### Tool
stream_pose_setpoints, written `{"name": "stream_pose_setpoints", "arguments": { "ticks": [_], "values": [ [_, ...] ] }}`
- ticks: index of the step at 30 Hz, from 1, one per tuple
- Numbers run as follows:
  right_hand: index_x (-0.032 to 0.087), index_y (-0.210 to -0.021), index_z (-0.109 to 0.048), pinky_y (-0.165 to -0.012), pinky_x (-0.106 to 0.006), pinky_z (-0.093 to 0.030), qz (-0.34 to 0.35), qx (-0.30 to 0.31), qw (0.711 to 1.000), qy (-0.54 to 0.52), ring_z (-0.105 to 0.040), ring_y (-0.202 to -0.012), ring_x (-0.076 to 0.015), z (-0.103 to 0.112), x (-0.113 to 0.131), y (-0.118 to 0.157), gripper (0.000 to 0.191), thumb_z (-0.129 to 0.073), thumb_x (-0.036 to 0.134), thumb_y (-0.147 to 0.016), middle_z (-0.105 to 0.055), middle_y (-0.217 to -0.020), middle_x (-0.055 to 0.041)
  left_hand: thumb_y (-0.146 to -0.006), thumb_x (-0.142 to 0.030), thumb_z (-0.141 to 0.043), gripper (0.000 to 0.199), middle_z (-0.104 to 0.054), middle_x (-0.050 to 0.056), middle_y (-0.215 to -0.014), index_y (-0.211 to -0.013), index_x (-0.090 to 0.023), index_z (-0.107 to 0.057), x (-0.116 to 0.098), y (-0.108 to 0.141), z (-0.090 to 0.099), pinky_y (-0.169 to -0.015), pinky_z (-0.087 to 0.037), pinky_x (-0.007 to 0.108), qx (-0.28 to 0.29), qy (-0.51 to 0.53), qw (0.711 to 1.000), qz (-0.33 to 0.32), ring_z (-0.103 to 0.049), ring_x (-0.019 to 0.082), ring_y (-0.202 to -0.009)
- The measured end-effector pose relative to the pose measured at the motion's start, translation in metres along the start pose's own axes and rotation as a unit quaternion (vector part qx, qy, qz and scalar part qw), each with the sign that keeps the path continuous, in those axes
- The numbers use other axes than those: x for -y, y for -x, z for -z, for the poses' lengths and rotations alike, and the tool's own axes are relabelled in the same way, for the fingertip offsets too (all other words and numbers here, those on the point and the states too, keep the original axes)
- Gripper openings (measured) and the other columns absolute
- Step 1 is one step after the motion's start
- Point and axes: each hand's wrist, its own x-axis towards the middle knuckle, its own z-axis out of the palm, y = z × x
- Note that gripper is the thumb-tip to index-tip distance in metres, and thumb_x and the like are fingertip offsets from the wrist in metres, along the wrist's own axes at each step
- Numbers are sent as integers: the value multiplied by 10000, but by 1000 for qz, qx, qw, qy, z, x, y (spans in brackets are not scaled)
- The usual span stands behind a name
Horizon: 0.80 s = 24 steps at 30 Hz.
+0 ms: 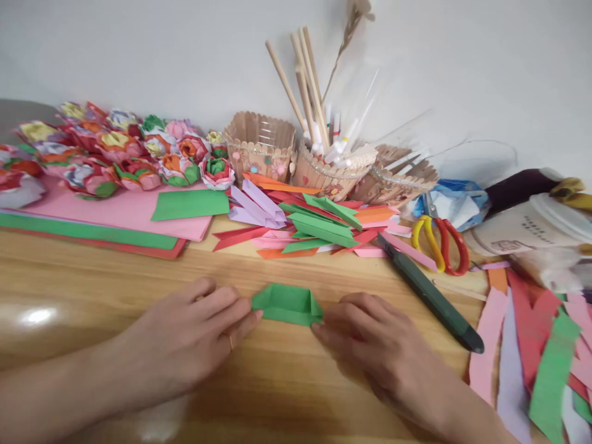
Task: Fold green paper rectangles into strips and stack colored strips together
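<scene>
A small green paper piece with folded corners lies on the wooden table between my hands. My left hand pinches its left end between thumb and fingers. At the right end, the fingertips of my right hand are closed on the lower corner. Behind it is a pile of folded paper strips in green, red, orange, lilac and pink. A dark green utility knife lies to the right of my right hand.
Paper flowers sit at the back left on coloured paper sheets. Stick baskets holding pens and wooden sticks line the wall. Scissors, a white tub and loose paper strips occupy the right side.
</scene>
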Motion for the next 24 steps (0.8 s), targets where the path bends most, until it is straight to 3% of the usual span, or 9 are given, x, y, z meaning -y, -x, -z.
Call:
{"name": "stream_pose_setpoints", "arguments": {
  "ticks": [3, 6, 9, 12, 15, 19, 24],
  "values": [
    [146, -1117, -609, -759, -372, -466, 30, -7, 999, -15, -559, -897, -211, -7, 12, -5, 340, -303, 167, -972, -665, -970, -81, -957, -141, -333, 357, -667, 54, -816, -906, -133, -687, 0, -5, -7, -659, -359, 350, 17, -22, 998, 48, -539, 206, -742],
    [149, -1190, -573, -848, -363, -474, 47, 12, 998, -40, -565, -1014, -201, -13, 24, -11, 325, -334, 169, -970, -664, -1088, -87, -925, -309, -469, 311, -657, 104, -866, -941, -85, -684, -4, -15, -17, -663, -414, 368, -1, -44, 995, 86, -551, 252, -818],
    [165, -1217, -550, -910, -313, -477, 94, 9, 991, -93, -566, -1091, -169, -14, 28, -14, 320, -355, 155, -964, -657, -1161, -70, -881, -248, -567, 289, -634, 108, -1013, -1100, -74, -638, -6, -27, -25, -745, -458, 375, 35, -20, 991, 131, -543, 265, -928],
    [157, -1233, -532, -893, -291, -502, 33, -81, 990, -109, -590, -1081, -148, -13, 19, -13, 348, -349, 102, -942, -654, -1168, -93, -841, -159, -617, 246, -620, 59, -1069, -1081, -191, -664, -1, -35, -30, -796, -471, 385, 53, 79, 990, 106, -524, 255, -966],
    [145, -1265, -516, -936, -391, -496, -39, -125, 991, -36, -553, -1155, -198, -17, 5, -14, 378, -394, 76, -914, -614, -1235, -126, -810, -188, -675, 180, -644, 19, -1063, -980, -243, -696, 11, -37, -34, -813, -475, 363, 34, 173, 983, 48, -517, 227, -954],
    [124, -1212, -570, -895, -394, -519, -4, -121, 992, 24, -570, -1095, -218, -26, -1, -15, 333, -478, 81, -896, -659, -1150, -113, -845, -108, -614, 183, -684, -15, -1017, -970, -223, -684, 21, -35, -35, -844, -445, 314, -1, 277, 958, 69, -507, 189, -946],
    [122, -1113, -625, -778, -352, -546, -2, -106, 992, 69, -603, -941, -208, -28, 9, -16, 242, -481, 113, -918, -678, -1034, -113, -930, -95, -414, 296, -676, 16, -918, -894, -206, -686, 24, -19, -29, -784, -441, 302, -16, 300, 952, 65, -529, 170, -869]
  ]
}}
